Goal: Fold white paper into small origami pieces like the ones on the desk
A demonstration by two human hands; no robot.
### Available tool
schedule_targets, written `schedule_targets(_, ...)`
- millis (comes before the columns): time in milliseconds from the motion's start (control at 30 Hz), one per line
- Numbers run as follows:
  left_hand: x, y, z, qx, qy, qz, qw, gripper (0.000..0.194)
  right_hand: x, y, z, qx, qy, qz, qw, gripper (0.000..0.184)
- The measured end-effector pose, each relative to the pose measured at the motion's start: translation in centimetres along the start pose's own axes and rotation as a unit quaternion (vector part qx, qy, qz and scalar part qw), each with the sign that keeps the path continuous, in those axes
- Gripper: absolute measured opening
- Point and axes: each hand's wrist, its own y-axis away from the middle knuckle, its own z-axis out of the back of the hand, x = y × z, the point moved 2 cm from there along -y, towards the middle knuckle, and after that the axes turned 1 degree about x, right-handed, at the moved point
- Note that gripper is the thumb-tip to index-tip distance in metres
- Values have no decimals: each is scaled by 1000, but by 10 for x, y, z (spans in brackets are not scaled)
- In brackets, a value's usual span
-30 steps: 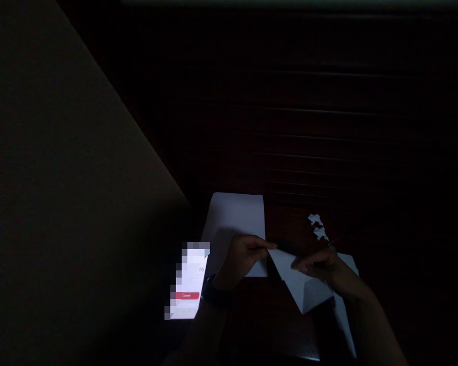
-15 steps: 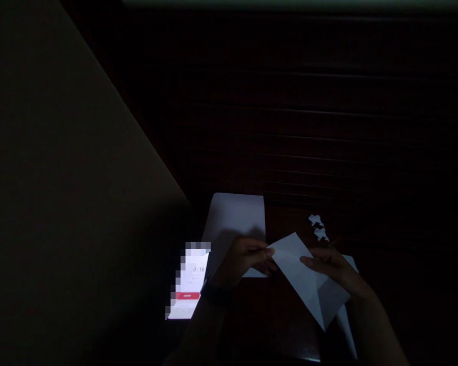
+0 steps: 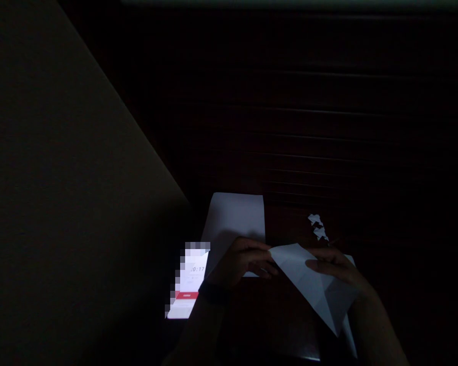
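Between my two hands, above the dark table, is a sheet of white paper (image 3: 309, 284) with a crease across its lower right part. My left hand (image 3: 250, 258), with a dark band on the wrist, pinches the paper's upper left corner. On the right side my right hand (image 3: 336, 267) grips the sheet, its thumb lying on top and the other fingers mostly hidden behind. Beyond the right hand lie small folded white paper pieces (image 3: 318, 226).
A white paper sheet (image 3: 236, 216) lies flat behind my left hand. To the left a lit phone screen (image 3: 183, 305) shows a running timer, partly pixelated. More white paper (image 3: 350, 335) shows beneath my right hand. A pale wall (image 3: 61, 193) rises at the left.
The held paper has tilted and its lower tip has shifted slightly right and down. My right hand has moved a little to the right with it. The phone's timer went from 16 to 17.
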Motion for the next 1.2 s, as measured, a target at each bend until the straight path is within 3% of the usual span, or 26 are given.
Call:
schedule_targets(167,5,-1,7,-36,26,10,999,24,-3,-1,7,-31,38,-2,999,30)
schedule_targets(367,8,-7,10,-115,52,-39,991,24,1,-3,5,-69,38,6,997,39)
schedule_targets(500,10,-10,-6,-64,84,-23,994,30,3,-6,-5,-46,-3,30,998,44)
schedule_targets(633,10,-8,-15,-52,44,-5,998,41,4,-7,-10,-5,2,28,1000,45)
schedule_targets(800,13,-9,-17,-1,-4,-13,1000,34,7,-4,-11,35,14,23,999,40)
schedule_targets(967,16,-10,-18,-1,-6,-16,1000,35,9,-3,-12,50,50,38,997,38)
schedule_targets(1200,20,-14,-20,-54,21,-14,998,34,12,-4,-18,60,85,73,992,37)
